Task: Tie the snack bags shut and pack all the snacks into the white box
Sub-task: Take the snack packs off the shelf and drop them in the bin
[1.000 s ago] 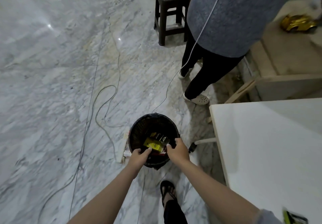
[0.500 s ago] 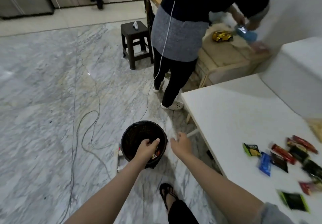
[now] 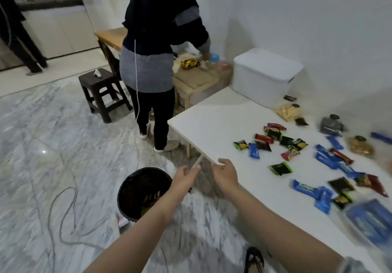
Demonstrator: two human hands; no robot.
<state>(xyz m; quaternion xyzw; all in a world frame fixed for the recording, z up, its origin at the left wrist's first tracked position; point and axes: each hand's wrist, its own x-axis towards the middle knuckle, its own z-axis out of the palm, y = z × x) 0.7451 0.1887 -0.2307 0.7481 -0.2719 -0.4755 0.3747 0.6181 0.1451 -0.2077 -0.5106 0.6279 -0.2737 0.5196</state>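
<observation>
The smooth matt white tabletop (image 3: pixel 222 124) carries small glossy foil-like snack packets in blue, red, green and black (image 3: pixel 264 140), their wrappers catching the light. Three clear crinkled plastic snack bags (image 3: pixel 287 112) lie near the wall and look shiny. The lidded white box of smooth plastic (image 3: pixel 265 75) has a satin, nearly matt finish. The grey-veined marble floor (image 3: pixel 42 134) is polished and throws back bright spots of light. The round black bin (image 3: pixel 135 190) has a dull woven-looking wall. The low pale wooden table (image 3: pixel 197 79) shows unvarnished grain, and on it sits a shiny metallic gold toy car (image 3: pixel 190 63). The dark brown square stool (image 3: pixel 99 86) looks like matt moulded plastic.
</observation>
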